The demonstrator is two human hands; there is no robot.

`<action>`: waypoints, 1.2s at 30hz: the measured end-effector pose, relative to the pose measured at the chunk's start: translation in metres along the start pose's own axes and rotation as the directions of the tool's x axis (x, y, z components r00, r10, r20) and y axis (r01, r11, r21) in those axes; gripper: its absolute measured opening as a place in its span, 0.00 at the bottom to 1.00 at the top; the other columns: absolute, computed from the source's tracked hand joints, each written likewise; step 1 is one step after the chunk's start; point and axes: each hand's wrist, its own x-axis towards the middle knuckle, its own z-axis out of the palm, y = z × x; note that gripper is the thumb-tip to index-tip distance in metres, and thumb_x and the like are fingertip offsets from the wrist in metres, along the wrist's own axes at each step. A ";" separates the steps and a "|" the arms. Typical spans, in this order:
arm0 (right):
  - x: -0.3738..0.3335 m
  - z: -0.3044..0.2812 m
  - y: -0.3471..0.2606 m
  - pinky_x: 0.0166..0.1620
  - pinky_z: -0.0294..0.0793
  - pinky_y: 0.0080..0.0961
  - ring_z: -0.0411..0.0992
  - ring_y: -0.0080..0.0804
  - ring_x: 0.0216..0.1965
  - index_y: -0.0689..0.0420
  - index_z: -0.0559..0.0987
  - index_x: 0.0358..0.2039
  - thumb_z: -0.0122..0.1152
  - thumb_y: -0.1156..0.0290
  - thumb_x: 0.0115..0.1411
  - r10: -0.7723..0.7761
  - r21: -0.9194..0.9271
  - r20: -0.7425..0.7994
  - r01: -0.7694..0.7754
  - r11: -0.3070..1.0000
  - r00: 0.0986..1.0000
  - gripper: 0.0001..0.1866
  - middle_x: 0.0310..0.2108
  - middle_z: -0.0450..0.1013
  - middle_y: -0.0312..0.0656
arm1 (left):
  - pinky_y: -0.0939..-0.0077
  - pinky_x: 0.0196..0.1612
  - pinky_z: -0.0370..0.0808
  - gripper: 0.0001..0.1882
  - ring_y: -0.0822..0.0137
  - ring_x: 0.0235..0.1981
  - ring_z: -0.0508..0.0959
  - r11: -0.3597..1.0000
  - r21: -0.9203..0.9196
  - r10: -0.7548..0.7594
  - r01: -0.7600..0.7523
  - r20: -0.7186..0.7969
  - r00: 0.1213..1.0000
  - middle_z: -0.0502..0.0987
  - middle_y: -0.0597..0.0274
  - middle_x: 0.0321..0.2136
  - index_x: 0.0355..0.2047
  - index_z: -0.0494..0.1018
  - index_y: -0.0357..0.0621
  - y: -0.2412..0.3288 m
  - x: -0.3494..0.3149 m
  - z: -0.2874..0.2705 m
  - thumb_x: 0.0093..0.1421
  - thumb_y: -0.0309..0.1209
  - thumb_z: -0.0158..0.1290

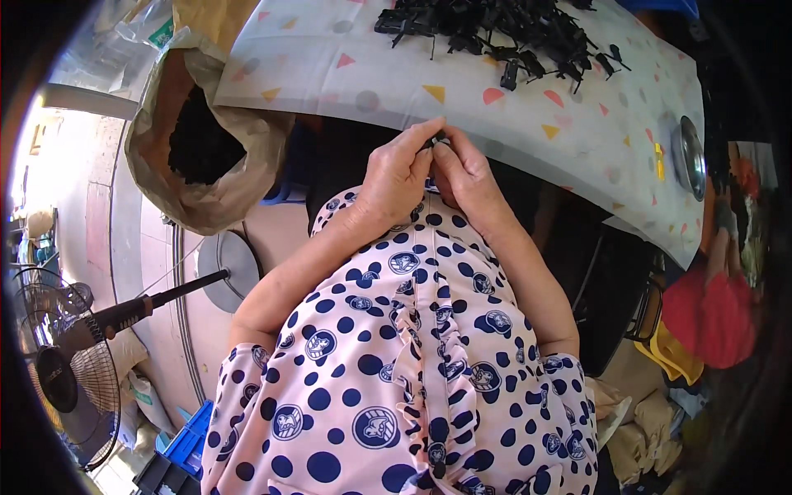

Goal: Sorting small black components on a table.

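Observation:
My left hand (398, 172) and my right hand (464, 175) meet at the near edge of the table (346, 82), fingertips pinched together on a small black plastic part (436, 142). Most of that part is hidden by my fingers. A heap of several similar black plastic parts (503, 33) lies further back on the table's pale cloth with coloured triangles. My forearms come up from a pink dress with dark blue dots.
An open brown paper sack (198, 140) holding dark parts stands left of the table. A metal bowl (689, 157) rests at the table's right edge. A standing fan (74, 363) is at the lower left, and another person in red (709, 313) sits at the right.

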 end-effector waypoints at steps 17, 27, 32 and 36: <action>0.065 -0.086 -0.047 0.29 0.72 0.36 0.75 0.43 0.25 0.59 0.73 0.35 0.59 0.51 0.57 -0.648 -0.995 -0.099 -0.080 0.058 0.756 0.21 0.23 0.76 0.46 | 0.61 0.53 0.67 0.23 0.51 0.51 0.70 0.528 0.785 0.108 0.324 -0.440 0.891 0.72 0.51 0.47 0.53 0.66 0.45 -0.044 -0.003 -0.197 0.56 0.27 0.53; 0.046 -0.082 -0.057 0.26 0.71 0.35 0.74 0.46 0.23 0.56 0.75 0.37 0.60 0.66 0.57 -0.700 -0.997 -0.009 0.044 0.058 0.714 0.10 0.22 0.75 0.46 | 0.84 0.32 0.70 0.21 0.74 0.31 0.75 0.941 -0.229 -0.256 0.248 -0.005 0.967 0.74 0.60 0.40 0.54 0.66 0.36 0.004 0.027 -0.100 0.63 0.33 0.49; 0.032 -0.062 -0.052 0.24 0.71 0.30 0.73 0.41 0.21 0.55 0.74 0.40 0.65 0.77 0.49 -0.713 -0.888 0.405 0.433 -0.156 0.573 0.17 0.23 0.75 0.43 | 0.89 0.25 0.67 0.21 0.77 0.25 0.74 0.712 -0.520 -0.287 0.472 0.399 0.871 0.76 0.55 0.41 0.54 0.66 0.38 0.022 0.054 -0.056 0.67 0.40 0.44; 0.024 -0.051 -0.052 0.20 0.68 0.26 0.69 0.30 0.18 0.56 0.75 0.39 0.64 0.76 0.45 -0.644 -0.758 0.602 0.590 -0.278 0.472 0.18 0.19 0.67 0.35 | 0.89 0.23 0.69 0.21 0.74 0.24 0.76 0.404 -0.623 -0.239 0.669 0.634 0.735 0.78 0.52 0.35 0.51 0.69 0.40 0.010 0.048 -0.042 0.66 0.42 0.45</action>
